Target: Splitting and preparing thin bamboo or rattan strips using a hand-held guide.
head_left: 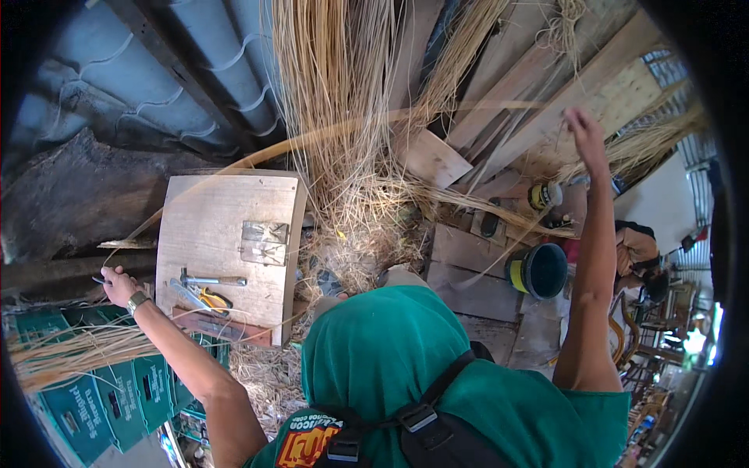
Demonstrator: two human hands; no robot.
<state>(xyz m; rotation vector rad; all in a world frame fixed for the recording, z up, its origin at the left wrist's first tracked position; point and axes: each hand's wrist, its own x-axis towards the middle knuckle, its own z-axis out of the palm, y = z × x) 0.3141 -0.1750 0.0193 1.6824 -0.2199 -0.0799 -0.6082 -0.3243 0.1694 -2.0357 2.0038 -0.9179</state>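
Note:
A long pale rattan strip arcs across the view from left to right, blurred in places. My left hand, with a watch on its wrist, is closed round the strip's left end beside the wooden work block. A short dark piece sticks out from that hand; its kind is unclear. At the far right my right hand is raised, fingers curled at the strip's other end and slightly smeared. On the block lie a hammer, yellow-handled pliers and a small metal plate with blades.
Bundles of rattan strands lean at the back, above a floor littered with shavings. Green crates stand at lower left. A dark bucket and a small can are to the right, near another person.

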